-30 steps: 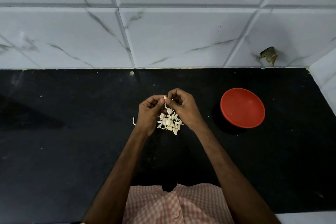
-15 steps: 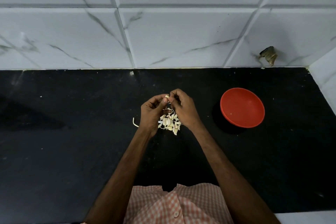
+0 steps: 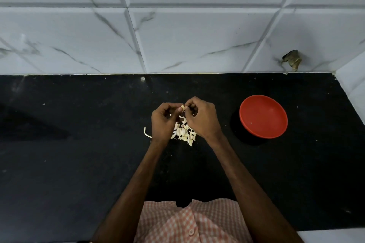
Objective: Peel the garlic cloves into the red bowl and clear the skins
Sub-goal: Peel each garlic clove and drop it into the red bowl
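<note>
The garlic clove [image 3: 182, 107] pinched between the 2 hands now shows as a short, rounded pale nub. 1 second ago a longer pale strip ran from it down toward the pile of skins [image 3: 184, 133]; that strip no longer hangs from the clove. The thumb of the left hand [image 3: 164, 122] has slid rightward, so its tip now sits against the clove. The fingertips of the right hand [image 3: 203, 120] have drawn slightly to the right with it.
</note>
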Tool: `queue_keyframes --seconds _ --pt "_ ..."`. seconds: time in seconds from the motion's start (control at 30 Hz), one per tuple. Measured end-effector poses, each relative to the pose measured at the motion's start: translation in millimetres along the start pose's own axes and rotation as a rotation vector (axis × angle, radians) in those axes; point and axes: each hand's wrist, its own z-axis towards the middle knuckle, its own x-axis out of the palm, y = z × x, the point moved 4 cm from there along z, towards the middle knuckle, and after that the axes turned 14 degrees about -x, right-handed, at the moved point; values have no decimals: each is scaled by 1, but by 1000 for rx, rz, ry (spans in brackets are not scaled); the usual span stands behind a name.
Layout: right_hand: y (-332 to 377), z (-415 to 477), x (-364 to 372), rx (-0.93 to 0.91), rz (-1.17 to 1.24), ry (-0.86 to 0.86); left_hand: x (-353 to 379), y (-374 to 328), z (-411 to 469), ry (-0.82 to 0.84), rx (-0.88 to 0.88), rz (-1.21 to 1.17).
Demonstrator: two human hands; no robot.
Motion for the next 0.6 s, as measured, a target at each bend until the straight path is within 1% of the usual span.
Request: queue_keyframes --seconds 0.13,0.27,0.37,0.43,0.6 --pt "0 2 -3 -37 102 43 1 -2 1 62 -86 -84" --pt "0 2 -3 -58 140 57 4 -7 -2 135 -138 -141" --pt "-3 2 -3 -49 159 72 4 -10 -1 175 -149 -101" --pt "-4 2 -3 -43 170 85 2 -14 0 174 -146 -70" --pt "-8 3 -4 -22 217 161 1 -20 -2 178 -79 45"
